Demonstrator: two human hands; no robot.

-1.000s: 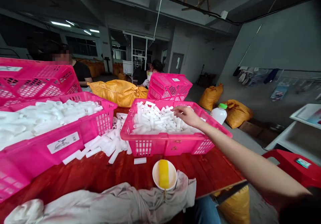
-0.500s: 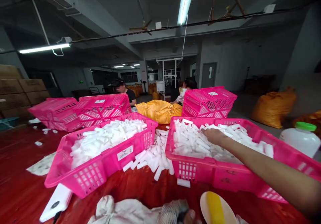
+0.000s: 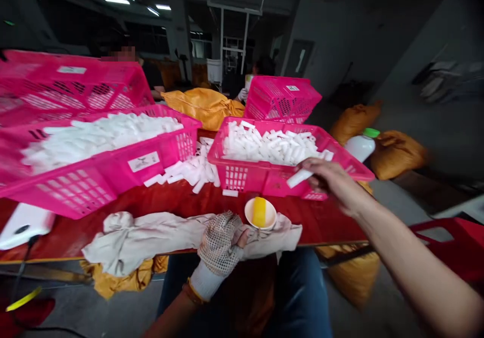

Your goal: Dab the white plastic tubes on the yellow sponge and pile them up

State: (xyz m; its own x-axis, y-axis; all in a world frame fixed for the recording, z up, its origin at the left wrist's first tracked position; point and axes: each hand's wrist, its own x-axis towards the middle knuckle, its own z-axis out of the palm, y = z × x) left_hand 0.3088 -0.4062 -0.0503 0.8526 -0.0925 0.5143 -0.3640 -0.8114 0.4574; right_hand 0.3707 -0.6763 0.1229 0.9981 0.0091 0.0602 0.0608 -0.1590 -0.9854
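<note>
My bare right hand (image 3: 328, 179) pinches a short white plastic tube (image 3: 298, 178) in front of the right pink basket (image 3: 272, 169), which is full of similar white tubes (image 3: 270, 144). At the table's front edge is my left hand (image 3: 221, 244), in a dotted white glove with the thumb bare. Its fingers are curled over the pale cloth (image 3: 159, 234); whatever lies inside them is hidden. Just beyond it stands a small white bowl (image 3: 249, 209) with a yellow block (image 3: 259, 212) in it.
The left pink basket (image 3: 113, 169) is also heaped with tubes, and loose tubes (image 3: 194, 169) lie between the baskets. A white device (image 3: 26, 224) with a cable lies at left. Behind are upturned pink baskets (image 3: 283, 98), an orange sack (image 3: 204, 106) and two people.
My right hand has come out of the right basket with a white tube. The view has tilted down, bringing my gloved left hand and my legs into sight.
</note>
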